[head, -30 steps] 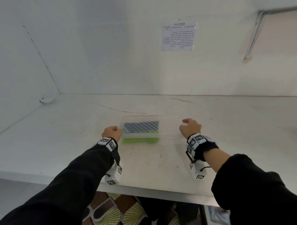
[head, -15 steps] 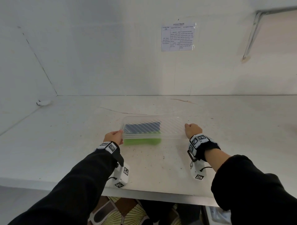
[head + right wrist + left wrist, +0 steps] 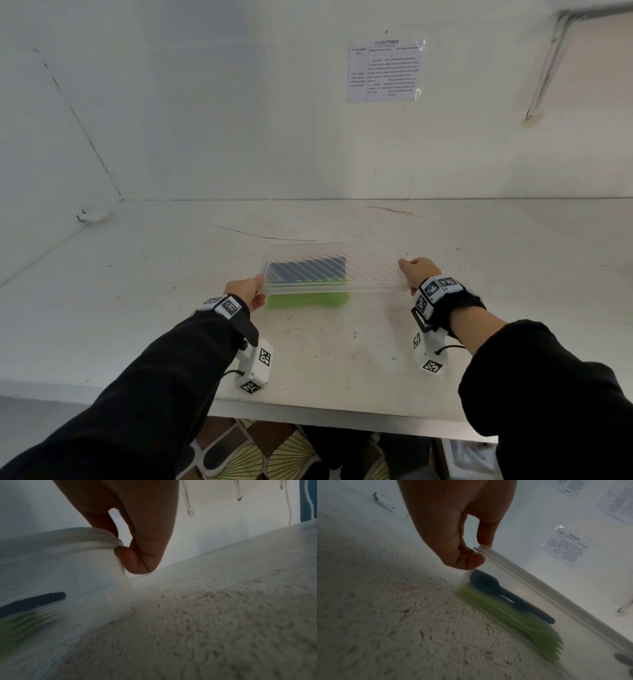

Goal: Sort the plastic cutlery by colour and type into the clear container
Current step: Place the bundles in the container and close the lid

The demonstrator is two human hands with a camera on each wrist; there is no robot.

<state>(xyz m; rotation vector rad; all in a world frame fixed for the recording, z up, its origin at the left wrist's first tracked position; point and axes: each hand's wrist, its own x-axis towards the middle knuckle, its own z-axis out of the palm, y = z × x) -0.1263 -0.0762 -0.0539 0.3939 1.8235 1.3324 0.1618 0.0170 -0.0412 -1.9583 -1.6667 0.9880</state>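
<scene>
One lidded container (image 3: 371, 270), mid-table (image 3: 137, 291) with bare surface all round, holds blue cutlery (image 3: 308, 269) behind green cutlery (image 3: 308, 299), pieces uncountable; left hand (image 3: 245, 291) and right hand (image 3: 419, 272) each pinch an end rim.

From my head the light was even and soft, the white bench (image 3: 137, 291) bright, lines bowing at the edges. At my wrists it was dim and grainy; my fingers (image 3: 467, 559) were dark silhouettes, and the clear container (image 3: 60, 563) smeared with blur.
</scene>
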